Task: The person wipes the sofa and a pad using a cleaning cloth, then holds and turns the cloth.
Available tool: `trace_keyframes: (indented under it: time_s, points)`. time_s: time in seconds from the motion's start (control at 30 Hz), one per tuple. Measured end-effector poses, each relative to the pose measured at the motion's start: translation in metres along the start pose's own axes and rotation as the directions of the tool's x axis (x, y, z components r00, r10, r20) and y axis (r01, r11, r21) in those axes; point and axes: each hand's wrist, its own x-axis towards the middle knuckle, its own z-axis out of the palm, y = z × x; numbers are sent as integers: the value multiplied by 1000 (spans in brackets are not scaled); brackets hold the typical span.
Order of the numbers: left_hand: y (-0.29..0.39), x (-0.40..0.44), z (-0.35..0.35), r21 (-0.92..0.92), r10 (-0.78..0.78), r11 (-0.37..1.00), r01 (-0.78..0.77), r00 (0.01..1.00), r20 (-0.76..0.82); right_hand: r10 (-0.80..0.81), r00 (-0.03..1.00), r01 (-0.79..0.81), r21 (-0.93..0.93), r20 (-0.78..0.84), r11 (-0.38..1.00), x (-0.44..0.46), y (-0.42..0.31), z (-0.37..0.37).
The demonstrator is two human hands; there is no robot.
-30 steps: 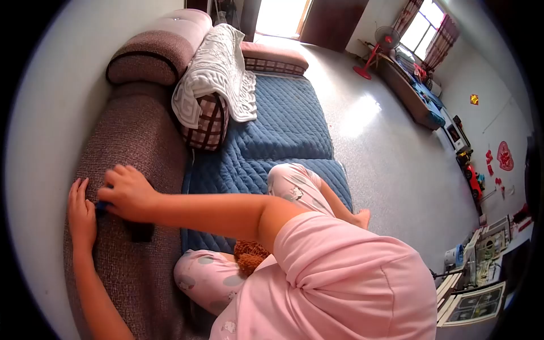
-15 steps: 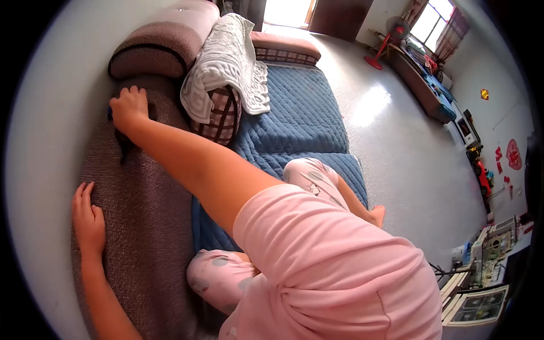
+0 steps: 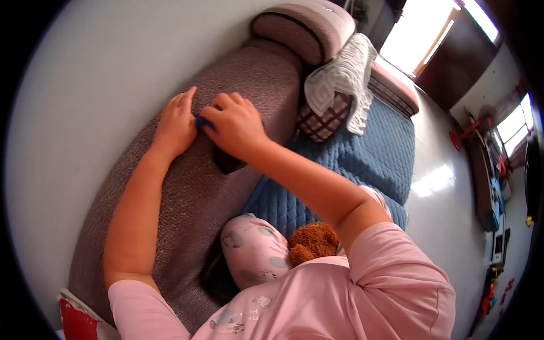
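Observation:
My right hand [image 3: 237,126] is closed over a dark object [image 3: 228,163] with a blue end [image 3: 201,121], on top of the brown sofa back [image 3: 170,218]. Its kind is hidden under my fingers; only the blue end by my thumb and a dark flap below my palm show. Close beside the blue end, my left hand [image 3: 174,124] rests on the sofa back with its fingers stretched out. Whether it touches the object I cannot tell.
A white patterned cover [image 3: 340,76] drapes over a plaid cushion [image 3: 326,119]. Blue quilted padding [image 3: 377,144] covers the seat. Brown plush [image 3: 313,242] lies by my lap, and a red-and-white item [image 3: 79,320] sits at lower left. The wall [image 3: 102,90] runs along the sofa.
My view has turned, shifting the sofa rightward in the picture. My left hand has come forward along the sofa back, up beside my right hand, which still grips the dark object. Brown plush now shows.

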Motion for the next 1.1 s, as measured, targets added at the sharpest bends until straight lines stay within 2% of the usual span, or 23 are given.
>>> trace_keyframes:
  time_s: [0.03,0.13,0.17,0.23,0.4,0.43,0.53,0.6,0.63,0.77,0.83,0.9,0.93,0.97,1.0,1.03,1.07,1.1]
  points:
    - [2,0,-2,-3,-6,1000,6,1000,1,-9,1000,9,18,-6,1000,1,5,3]
    - [10,-2,-10,-20,-19,1000,20,999,50,-50,997,55,-84,54,995,32,29,18]
    - [13,-1,-11,-13,-27,1000,28,998,53,44,989,-16,-196,138,980,40,37,14]
    - [16,-3,-13,-2,-80,997,80,995,65,170,960,-118,-232,224,966,64,69,10]
    - [15,-2,-12,-4,-97,995,98,988,117,388,915,-290,-490,111,822,109,158,36]
    - [16,-1,-12,1,-101,995,101,989,111,417,907,-326,-527,61,785,113,163,37]
    - [17,0,-10,-4,-109,994,110,989,103,434,899,-317,-600,55,734,113,156,41]
    - [19,0,-9,25,-122,992,120,987,105,426,902,-338,-493,73,801,103,146,34]
    - [20,1,-10,59,-130,991,124,985,114,420,905,-333,-498,69,800,97,137,29]
    - [21,5,-11,23,-142,990,140,979,144,242,955,-185,-297,169,937,58,81,4]
    - [18,3,-9,71,-134,989,126,984,116,79,988,-57,-160,136,985,36,54,-6]
    - [13,1,-7,46,-114,993,110,989,95,20,971,-23,11,239,1000,20,31,-22]
    - [12,0,-8,13,-114,994,113,990,82,28,934,-105,199,356,974,13,25,-30]
    - [10,0,-9,-20,-115,993,117,991,70,9,884,-204,369,467,907,5,19,-37]
    - [13,-1,-12,-17,-109,994,110,991,75,79,791,-460,505,606,730,-10,13,-47]
    - [16,-3,-17,-55,-129,989,134,987,92,90,670,-680,560,737,473,-28,6,-57]
    - [18,-5,-22,-93,-151,982,162,982,112,148,660,-751,647,736,134,-50,-1,-60]
    - [19,-6,-26,-87,-150,983,161,981,124,150,659,-752,648,737,120,-68,11,-60]
